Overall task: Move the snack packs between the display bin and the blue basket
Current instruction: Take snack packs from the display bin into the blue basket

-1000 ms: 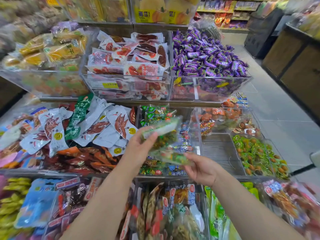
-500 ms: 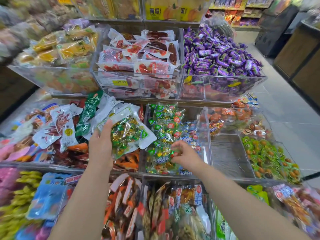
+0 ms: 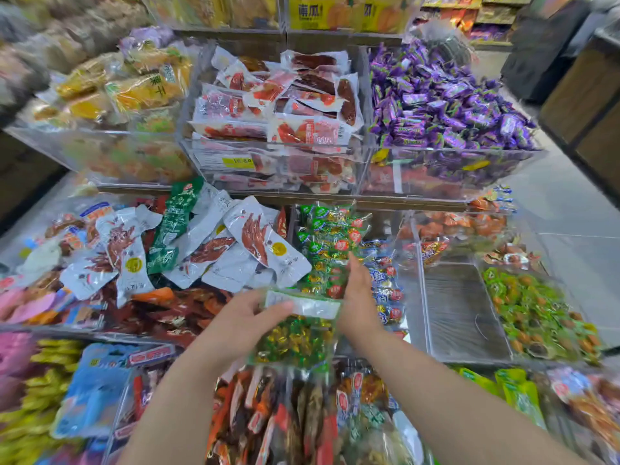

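Snack pack (image 3: 298, 344) held at the front edge of the display bin (image 3: 415, 297).
The left hand (image 3: 241, 317) has its grip pinched on the pack's white top strip, with green and yellow sweets hanging below. The right hand (image 3: 359, 297) reaches among the packs in the bin; I cannot tell whether its grip holds anything.

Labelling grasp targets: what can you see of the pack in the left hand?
The pack is a clear, crinkly plastic bag with a white header strip on top, filled with small green- and gold-wrapped sweets. It is blurred and its print is unreadable. It hangs roughly upright, header up, just before the bin. The left hand pinches the header's left end, thumb on the front. The right hand is close by its right end; contact cannot be told.
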{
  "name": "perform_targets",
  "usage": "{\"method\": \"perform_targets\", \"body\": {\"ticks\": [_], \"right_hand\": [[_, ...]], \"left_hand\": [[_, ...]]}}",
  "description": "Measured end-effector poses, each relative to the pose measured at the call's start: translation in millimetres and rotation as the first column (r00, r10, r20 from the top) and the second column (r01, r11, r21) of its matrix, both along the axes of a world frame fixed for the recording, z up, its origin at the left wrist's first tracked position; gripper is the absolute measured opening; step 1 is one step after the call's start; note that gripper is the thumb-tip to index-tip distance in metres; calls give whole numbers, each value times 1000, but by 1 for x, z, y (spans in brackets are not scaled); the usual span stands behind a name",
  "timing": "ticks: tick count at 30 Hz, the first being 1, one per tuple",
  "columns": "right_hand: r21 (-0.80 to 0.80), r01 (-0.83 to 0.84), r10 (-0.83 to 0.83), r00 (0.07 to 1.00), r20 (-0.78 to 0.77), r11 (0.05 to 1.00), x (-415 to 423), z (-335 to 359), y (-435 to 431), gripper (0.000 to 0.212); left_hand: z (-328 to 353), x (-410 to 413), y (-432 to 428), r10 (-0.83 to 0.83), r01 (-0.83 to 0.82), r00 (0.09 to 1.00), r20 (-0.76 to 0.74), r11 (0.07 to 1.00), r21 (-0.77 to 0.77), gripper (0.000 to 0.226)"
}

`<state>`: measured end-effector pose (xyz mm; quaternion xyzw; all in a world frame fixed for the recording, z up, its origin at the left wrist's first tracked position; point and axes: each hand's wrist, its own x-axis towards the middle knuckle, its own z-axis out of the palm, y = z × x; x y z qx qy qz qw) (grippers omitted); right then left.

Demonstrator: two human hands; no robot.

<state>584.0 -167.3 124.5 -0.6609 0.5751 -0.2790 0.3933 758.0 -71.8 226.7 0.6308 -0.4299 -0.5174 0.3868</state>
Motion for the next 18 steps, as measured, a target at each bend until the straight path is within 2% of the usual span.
{"method": "perform_targets", "body": {"ticks": [1, 4, 8, 10, 12, 13, 15, 18], "right_hand": [[-13, -11, 10, 1000, -7, 1000, 1, 2, -4, 100], [-43, -74, 72, 996, -45, 996, -4, 3, -7, 89], [-37, -141, 136, 984, -112, 989, -14, 1, -9, 94], [-44, -149, 144, 984, -108, 988, -17, 3, -15, 89], [-53, -174, 165, 975, -149, 983, -21, 5, -21, 89], [-47, -196, 184, 965, -185, 980, -23, 6, -22, 93], [-16, -208, 197, 947, -252, 978, -27, 11, -25, 100], [107, -154, 178, 947, -268, 982, -26, 16, -23, 115]], "left_hand": [[-2, -2, -1, 4, -4, 1000, 20, 999, -40, 7], [-3, -2, -7, 114, -119, 991, -76, 990, -69, 15], [-7, -11, -13, -37, 29, 995, -88, 996, -85, 19], [-8, -22, -14, -2, -6, 982, -188, 999, -39, 20], [-13, -28, -17, 112, -106, 944, -312, 994, 37, 24], [-15, -29, -19, 143, -135, 940, -310, 990, 46, 24], [-17, -24, -19, 91, -92, 981, -172, 996, -1, 23], [-15, -16, -13, -180, 180, 984, -7, 984, 5, 24]]}}
